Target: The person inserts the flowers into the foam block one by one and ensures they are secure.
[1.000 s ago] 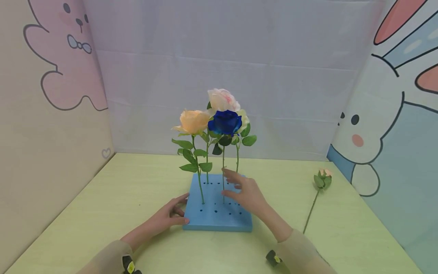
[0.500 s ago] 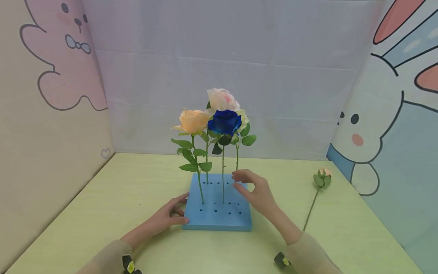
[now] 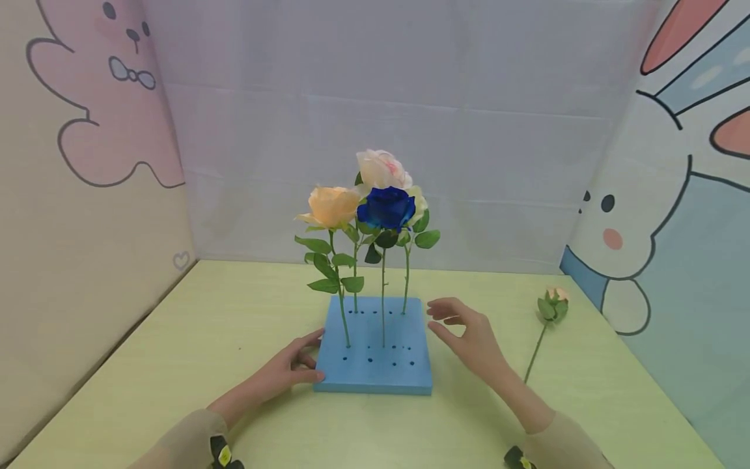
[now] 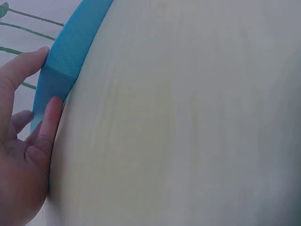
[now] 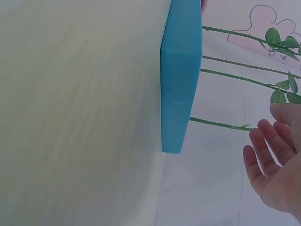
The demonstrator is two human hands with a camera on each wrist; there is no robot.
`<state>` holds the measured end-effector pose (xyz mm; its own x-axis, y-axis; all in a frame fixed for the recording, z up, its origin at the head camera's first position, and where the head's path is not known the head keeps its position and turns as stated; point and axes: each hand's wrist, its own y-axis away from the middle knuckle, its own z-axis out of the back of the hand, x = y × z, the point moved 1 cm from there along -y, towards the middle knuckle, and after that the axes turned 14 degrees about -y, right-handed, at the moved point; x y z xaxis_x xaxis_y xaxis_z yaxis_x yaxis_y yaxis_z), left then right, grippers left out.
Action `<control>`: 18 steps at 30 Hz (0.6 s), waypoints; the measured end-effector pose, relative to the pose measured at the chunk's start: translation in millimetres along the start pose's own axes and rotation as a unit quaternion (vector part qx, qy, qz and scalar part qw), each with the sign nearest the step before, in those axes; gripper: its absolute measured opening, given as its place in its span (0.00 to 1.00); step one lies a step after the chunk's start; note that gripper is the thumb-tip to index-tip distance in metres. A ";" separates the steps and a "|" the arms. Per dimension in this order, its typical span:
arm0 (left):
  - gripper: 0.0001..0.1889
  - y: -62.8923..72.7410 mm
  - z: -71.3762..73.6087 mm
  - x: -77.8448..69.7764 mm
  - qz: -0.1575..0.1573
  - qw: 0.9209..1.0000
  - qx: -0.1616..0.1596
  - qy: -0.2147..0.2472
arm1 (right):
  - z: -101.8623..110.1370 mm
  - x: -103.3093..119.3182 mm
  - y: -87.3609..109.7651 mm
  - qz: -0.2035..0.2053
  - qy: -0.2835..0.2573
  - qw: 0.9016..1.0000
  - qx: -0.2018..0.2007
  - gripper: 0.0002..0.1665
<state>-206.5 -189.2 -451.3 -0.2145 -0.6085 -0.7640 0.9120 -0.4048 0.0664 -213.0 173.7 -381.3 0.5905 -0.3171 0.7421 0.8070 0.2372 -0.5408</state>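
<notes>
Several artificial roses stand in a light blue board (image 3: 375, 378) with rows of holes. They are a peach rose (image 3: 332, 207), a blue rose (image 3: 387, 208), a pale pink rose (image 3: 383, 169) and a partly hidden cream rose (image 3: 419, 203). My left hand (image 3: 291, 365) rests against the board's left side, its fingertips and thumb at the edge in the left wrist view too. Just beyond the board's right edge is my right hand (image 3: 471, 332), its fingers loosely bent and nothing between them. In the right wrist view, these fingers overlap the end of a green stem (image 5: 221, 124).
A small peach rose (image 3: 551, 306) lies on the table (image 3: 263, 430) at the right, its stem pointing toward the right forearm. A white backdrop (image 3: 246, 143) closes the back, and walls with cartoon animals stand at both sides.
My right hand has drawn back to the right, away from the blue rose's stem and past the board's edge. The blue rose stays upright. My left hand keeps its place.
</notes>
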 end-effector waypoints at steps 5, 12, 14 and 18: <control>0.46 0.3 -0.3 0.5 -0.003 1.000 -0.002 -0.002 | 14.6 -2.3 11.2 -0.044 0.016 0.999 0.011 0.24; 0.46 1.4 -0.4 -1.0 -0.004 1.000 -0.004 -0.004 | 40.7 -13.8 29.8 -0.072 0.052 0.996 0.025 0.26; 0.46 1.5 -0.3 -1.1 -0.005 1.000 -0.003 -0.002 | 49.8 -17.7 35.4 -0.084 0.062 0.994 0.037 0.27; 0.46 1.4 -0.4 -1.1 -0.005 1.000 -0.003 0.000 | 68.3 -21.6 42.4 -0.107 0.089 0.989 0.048 0.29</control>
<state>-204.8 -188.8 -450.7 -0.2224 -0.6042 -0.7652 0.9121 -0.4061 0.0556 -191.8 253.3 -393.2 0.4050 -0.5245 0.7489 0.9143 0.2309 -0.3327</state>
